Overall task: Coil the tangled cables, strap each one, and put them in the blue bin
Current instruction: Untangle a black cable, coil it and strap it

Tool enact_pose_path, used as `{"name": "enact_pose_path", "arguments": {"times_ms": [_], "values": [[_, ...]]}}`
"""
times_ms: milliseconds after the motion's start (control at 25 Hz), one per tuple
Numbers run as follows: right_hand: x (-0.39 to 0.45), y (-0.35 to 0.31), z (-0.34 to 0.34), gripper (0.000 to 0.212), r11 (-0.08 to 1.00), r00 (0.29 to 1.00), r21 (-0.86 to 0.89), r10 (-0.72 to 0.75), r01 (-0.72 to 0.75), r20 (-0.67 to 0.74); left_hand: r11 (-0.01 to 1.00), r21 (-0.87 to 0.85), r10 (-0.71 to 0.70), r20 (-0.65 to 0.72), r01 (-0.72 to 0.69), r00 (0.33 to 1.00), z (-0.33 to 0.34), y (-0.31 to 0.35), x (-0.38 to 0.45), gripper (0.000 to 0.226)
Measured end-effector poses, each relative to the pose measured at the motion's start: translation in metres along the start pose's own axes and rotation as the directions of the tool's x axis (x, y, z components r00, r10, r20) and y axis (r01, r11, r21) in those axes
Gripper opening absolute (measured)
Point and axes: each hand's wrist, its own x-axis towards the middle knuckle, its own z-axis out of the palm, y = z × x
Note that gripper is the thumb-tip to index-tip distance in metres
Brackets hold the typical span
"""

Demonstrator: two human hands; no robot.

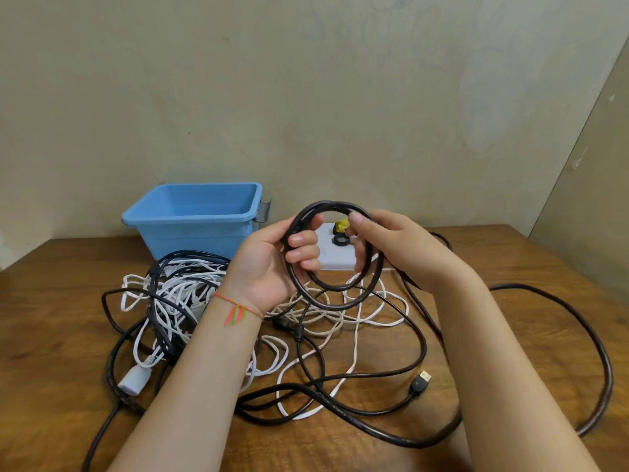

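Note:
A thick black cable is partly wound into a coil [335, 291] held up above the table. My left hand [272, 264] grips the coil's left side with curled fingers. My right hand [391, 247] pinches its upper right side. The rest of that black cable [578, 328] trails in a wide loop over the right of the table. A tangle of white and black cables [177, 298] lies below and left of my hands. The blue bin [190, 219] stands at the back left, and nothing shows inside it. Yellow and black straps [341, 233] sit on a white block behind the coil.
The wooden table [493, 267] ends at a plain wall behind. A black USB plug [420, 383] lies at the front right of the tangle. A white plug [134, 379] lies at the front left. The white block [332, 258] stands right of the bin.

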Motion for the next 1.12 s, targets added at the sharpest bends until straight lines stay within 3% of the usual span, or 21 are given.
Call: {"name": "enact_pose_path", "arguments": {"times_ms": [120, 280, 360, 520, 640, 720, 880, 1000, 1120], "values": [[0.005, 0.001, 0.003, 0.043, 0.986, 0.999, 0.169, 0.007, -0.001, -0.036, 0.999, 0.042, 0.015, -0.089, -0.011, 0.996, -0.001, 0.004, 0.000, 0.030], [0.005, 0.001, 0.014, 0.029, 0.999, 0.998, -0.019, 0.041, -0.042, -0.047, 0.989, 0.147, 0.019, -0.269, 0.022, 0.963, -0.006, 0.000, 0.003, 0.034], [0.006, 0.001, 0.017, 0.029, 0.998, 0.996, -0.025, 0.062, -0.063, -0.066, 0.979, 0.200, 0.022, -0.289, 0.038, 0.957, -0.006, 0.000, 0.002, 0.032], [0.015, 0.002, 0.022, 0.027, 0.988, 0.950, 0.139, 0.105, -0.066, -0.293, 0.947, 0.316, 0.018, -0.254, 0.065, 0.967, -0.002, 0.003, -0.003, 0.037], [0.016, 0.000, 0.021, 0.026, 0.951, 0.857, 0.306, 0.124, 0.042, -0.501, 0.932, 0.355, 0.025, -0.270, 0.075, 0.963, 0.001, 0.004, -0.006, 0.038], [0.015, 0.001, 0.008, 0.024, 0.942, 0.812, 0.328, 0.141, 0.065, -0.567, 0.929, 0.365, 0.054, -0.285, 0.056, 0.957, -0.002, 0.007, -0.006, 0.037], [0.012, -0.002, -0.006, 0.027, 0.936, 0.879, 0.341, 0.236, -0.090, -0.414, 0.838, 0.546, 0.188, -0.299, 0.006, 0.935, -0.006, 0.007, -0.005, 0.028], [0.006, -0.003, 0.003, 0.034, 0.995, 0.958, 0.024, 0.099, -0.096, -0.268, 0.776, 0.631, 0.201, -0.265, 0.012, 0.943, -0.003, 0.003, -0.005, 0.022], [-0.002, -0.008, 0.011, 0.042, 0.992, 1.000, -0.122, -0.015, 0.014, -0.007, 0.845, 0.535, 0.131, -0.196, -0.006, 0.972, -0.002, 0.006, -0.007, 0.020]]}}
